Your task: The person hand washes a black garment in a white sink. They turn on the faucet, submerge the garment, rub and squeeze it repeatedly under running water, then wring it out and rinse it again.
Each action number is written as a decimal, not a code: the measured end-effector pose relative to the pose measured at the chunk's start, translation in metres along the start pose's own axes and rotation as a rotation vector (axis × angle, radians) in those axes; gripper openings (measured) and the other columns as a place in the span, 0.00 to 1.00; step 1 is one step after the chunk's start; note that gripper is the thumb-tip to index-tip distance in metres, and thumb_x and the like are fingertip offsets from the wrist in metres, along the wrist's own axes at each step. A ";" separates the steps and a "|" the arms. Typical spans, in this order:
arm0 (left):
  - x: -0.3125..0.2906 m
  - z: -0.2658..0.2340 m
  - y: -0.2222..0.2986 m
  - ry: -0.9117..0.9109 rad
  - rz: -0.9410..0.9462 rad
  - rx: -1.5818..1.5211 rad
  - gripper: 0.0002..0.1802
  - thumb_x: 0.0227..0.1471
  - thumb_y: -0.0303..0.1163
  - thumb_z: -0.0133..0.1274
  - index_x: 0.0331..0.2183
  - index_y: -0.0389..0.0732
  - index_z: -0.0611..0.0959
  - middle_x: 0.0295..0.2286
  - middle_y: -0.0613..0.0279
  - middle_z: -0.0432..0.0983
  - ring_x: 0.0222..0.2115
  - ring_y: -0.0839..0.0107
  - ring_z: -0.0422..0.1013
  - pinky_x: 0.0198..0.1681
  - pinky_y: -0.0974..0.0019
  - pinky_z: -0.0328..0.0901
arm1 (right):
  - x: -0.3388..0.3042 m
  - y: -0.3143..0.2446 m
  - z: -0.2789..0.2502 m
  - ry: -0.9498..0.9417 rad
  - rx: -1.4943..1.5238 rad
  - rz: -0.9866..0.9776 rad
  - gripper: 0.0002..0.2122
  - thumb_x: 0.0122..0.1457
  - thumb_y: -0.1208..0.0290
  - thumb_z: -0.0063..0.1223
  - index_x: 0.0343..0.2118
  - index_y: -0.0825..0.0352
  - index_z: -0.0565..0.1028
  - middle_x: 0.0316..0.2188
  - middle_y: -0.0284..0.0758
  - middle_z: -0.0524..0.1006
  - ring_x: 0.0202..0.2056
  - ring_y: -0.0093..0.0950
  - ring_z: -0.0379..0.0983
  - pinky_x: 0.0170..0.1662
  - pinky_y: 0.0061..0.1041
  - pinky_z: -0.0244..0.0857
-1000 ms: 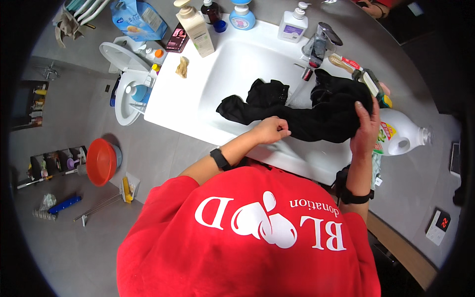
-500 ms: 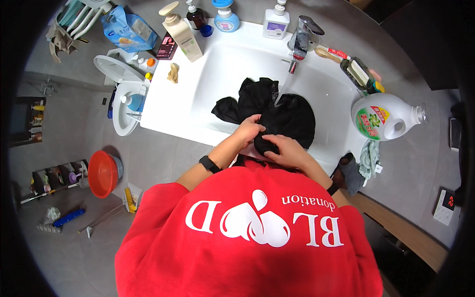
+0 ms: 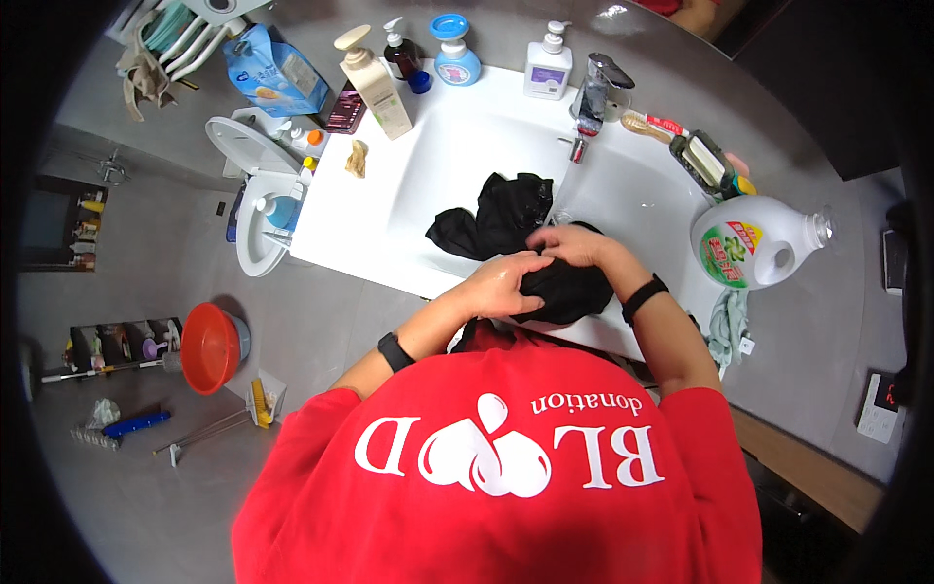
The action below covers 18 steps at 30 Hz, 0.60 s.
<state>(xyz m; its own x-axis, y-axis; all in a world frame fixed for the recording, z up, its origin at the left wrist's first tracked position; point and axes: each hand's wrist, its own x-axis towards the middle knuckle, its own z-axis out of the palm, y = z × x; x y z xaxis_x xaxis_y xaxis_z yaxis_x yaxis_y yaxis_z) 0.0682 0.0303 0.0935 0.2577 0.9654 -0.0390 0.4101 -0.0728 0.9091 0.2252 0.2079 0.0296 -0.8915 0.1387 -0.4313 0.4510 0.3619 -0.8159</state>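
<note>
A dark, wet-looking black cloth (image 3: 569, 292) lies bunched in the white sink (image 3: 428, 185), partly over its front rim; what kind of garment it is I cannot tell. My left hand (image 3: 501, 287) grips the cloth's near left side, thumb below and fingers across the top. Just beyond it my right hand (image 3: 574, 243) reaches over the bundle, its bent fingers closed on the upper fold close to my left fingertips. Beyond the hands stands the tap (image 3: 592, 102), with a thin stream of water falling beside the cloth.
Pump bottles (image 3: 377, 92) line the sink's back left, beside a phone (image 3: 346, 109). At the right rim stand a large white detergent jug (image 3: 754, 243), a soap dish (image 3: 705, 161) and a brush (image 3: 644, 127). A red basin (image 3: 209, 347) sits on the floor left.
My right hand has moved up and over to the far side of the cloth, and my left has slid nearer. The black bundle is folded smaller. The view has shifted slightly.
</note>
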 end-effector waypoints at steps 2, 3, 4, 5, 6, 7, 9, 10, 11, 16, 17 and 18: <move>-0.011 -0.006 -0.001 0.062 0.005 0.046 0.33 0.38 0.24 0.60 0.51 0.37 0.74 0.44 0.52 0.73 0.46 0.57 0.71 0.50 0.63 0.65 | -0.013 -0.005 0.003 0.037 -0.245 0.082 0.14 0.55 0.62 0.53 0.38 0.67 0.79 0.32 0.38 0.81 0.36 0.34 0.76 0.42 0.34 0.68; -0.015 -0.009 -0.003 0.103 -0.033 0.016 0.33 0.37 0.23 0.60 0.50 0.38 0.74 0.42 0.50 0.72 0.45 0.55 0.71 0.48 0.62 0.66 | -0.023 -0.010 0.003 0.151 -0.101 0.083 0.14 0.56 0.59 0.56 0.31 0.68 0.79 0.24 0.35 0.78 0.29 0.29 0.73 0.35 0.30 0.66; -0.019 -0.013 -0.006 0.140 -0.075 -0.028 0.33 0.36 0.21 0.59 0.49 0.39 0.75 0.41 0.49 0.72 0.43 0.53 0.71 0.47 0.61 0.67 | -0.034 -0.016 -0.001 0.290 -0.001 0.090 0.15 0.56 0.57 0.58 0.30 0.68 0.78 0.22 0.34 0.76 0.28 0.27 0.71 0.34 0.28 0.65; -0.022 -0.017 -0.010 0.187 -0.163 0.099 0.30 0.35 0.20 0.59 0.46 0.38 0.76 0.38 0.50 0.72 0.40 0.53 0.71 0.44 0.61 0.68 | -0.045 -0.024 -0.005 0.408 0.087 0.126 0.17 0.55 0.56 0.60 0.29 0.68 0.77 0.21 0.33 0.74 0.27 0.24 0.69 0.33 0.27 0.64; -0.022 -0.021 -0.014 0.274 -0.206 0.103 0.24 0.36 0.22 0.61 0.41 0.37 0.78 0.34 0.51 0.72 0.36 0.54 0.71 0.42 0.60 0.68 | -0.055 -0.034 -0.011 0.532 0.181 0.172 0.18 0.54 0.54 0.62 0.28 0.68 0.76 0.20 0.31 0.73 0.26 0.22 0.68 0.31 0.25 0.63; -0.020 -0.025 -0.017 0.309 -0.210 0.096 0.21 0.37 0.23 0.61 0.39 0.37 0.79 0.32 0.52 0.73 0.36 0.54 0.72 0.41 0.60 0.68 | -0.063 -0.044 -0.018 0.584 0.136 0.156 0.19 0.52 0.53 0.64 0.28 0.68 0.75 0.20 0.29 0.71 0.26 0.20 0.66 0.30 0.24 0.63; -0.012 -0.034 -0.019 0.361 -0.167 0.271 0.13 0.42 0.28 0.62 0.34 0.37 0.81 0.29 0.52 0.75 0.34 0.54 0.72 0.38 0.59 0.68 | -0.077 -0.068 -0.029 0.738 -0.006 0.083 0.22 0.48 0.52 0.69 0.31 0.67 0.75 0.21 0.26 0.69 0.25 0.19 0.65 0.29 0.23 0.62; -0.006 -0.040 -0.016 0.337 -0.202 0.234 0.11 0.49 0.31 0.58 0.36 0.39 0.81 0.31 0.56 0.77 0.32 0.61 0.73 0.36 0.62 0.68 | -0.087 -0.079 -0.036 0.740 -0.025 0.083 0.17 0.52 0.60 0.67 0.37 0.67 0.76 0.24 0.25 0.70 0.28 0.17 0.65 0.31 0.19 0.62; 0.002 -0.046 -0.011 0.355 -0.239 -0.027 0.09 0.53 0.31 0.56 0.37 0.40 0.80 0.31 0.60 0.77 0.31 0.67 0.72 0.35 0.65 0.67 | -0.098 -0.090 -0.044 0.780 0.003 0.097 0.21 0.50 0.57 0.68 0.40 0.67 0.77 0.28 0.30 0.72 0.31 0.20 0.68 0.35 0.21 0.64; 0.026 -0.080 0.052 0.342 -0.255 -0.754 0.08 0.60 0.33 0.48 0.40 0.44 0.78 0.31 0.71 0.76 0.30 0.80 0.70 0.35 0.75 0.66 | -0.146 -0.121 -0.073 0.486 0.281 0.168 0.21 0.53 0.57 0.63 0.44 0.68 0.78 0.35 0.28 0.76 0.37 0.18 0.69 0.42 0.18 0.62; 0.030 -0.085 0.067 0.322 -0.192 -0.769 0.08 0.60 0.32 0.49 0.40 0.43 0.78 0.31 0.70 0.76 0.31 0.80 0.70 0.35 0.75 0.66 | -0.155 -0.122 -0.074 0.466 0.283 0.174 0.19 0.54 0.57 0.62 0.41 0.67 0.78 0.34 0.26 0.75 0.35 0.17 0.68 0.41 0.18 0.61; 0.033 -0.089 0.081 0.286 -0.075 -0.794 0.08 0.59 0.32 0.49 0.39 0.42 0.78 0.31 0.70 0.76 0.31 0.80 0.71 0.36 0.75 0.66 | -0.163 -0.122 -0.075 0.458 0.285 0.184 0.17 0.55 0.57 0.62 0.39 0.66 0.78 0.32 0.24 0.74 0.34 0.16 0.67 0.40 0.17 0.59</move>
<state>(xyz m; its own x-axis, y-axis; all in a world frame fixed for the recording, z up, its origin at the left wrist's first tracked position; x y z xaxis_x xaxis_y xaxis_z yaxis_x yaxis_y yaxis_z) 0.0319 0.0788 0.2025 -0.0204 0.9946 -0.1021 -0.3468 0.0887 0.9337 0.3126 0.2103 0.2283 -0.6962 0.5842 -0.4172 0.5379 0.0396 -0.8421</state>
